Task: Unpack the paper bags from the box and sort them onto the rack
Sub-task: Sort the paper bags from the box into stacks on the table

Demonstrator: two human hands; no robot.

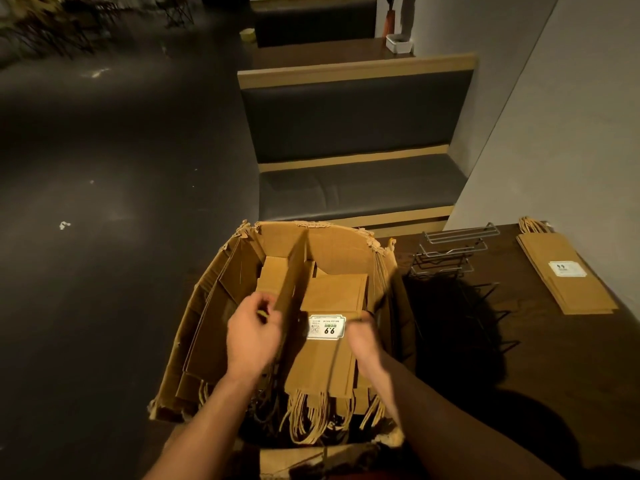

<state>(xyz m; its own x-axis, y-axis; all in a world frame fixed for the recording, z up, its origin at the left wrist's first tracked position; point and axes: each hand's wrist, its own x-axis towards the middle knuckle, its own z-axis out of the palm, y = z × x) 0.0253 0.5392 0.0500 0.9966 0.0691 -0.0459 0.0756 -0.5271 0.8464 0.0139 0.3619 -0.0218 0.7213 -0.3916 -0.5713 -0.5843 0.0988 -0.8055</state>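
An open, torn cardboard box [214, 306] stands in front of me, packed with flat brown paper bags with twine handles. My left hand [251, 336] pinches the near end of a bag [294, 282] standing on edge in the box. A flat bag [329, 299] with a white "9.9" label lies on top of the pile. My right hand [363, 341] grips its right edge. A wire rack [450, 251] stands on the dark table to the right of the box. It holds no bags.
A small stack of labelled paper bags [568, 275] lies on the dark wooden table [554, 375] right of the rack. A padded bench seat [356, 188] stands beyond the box, with a grey wall [554, 150] on the right. Dark floor [104, 237] spreads to the left.
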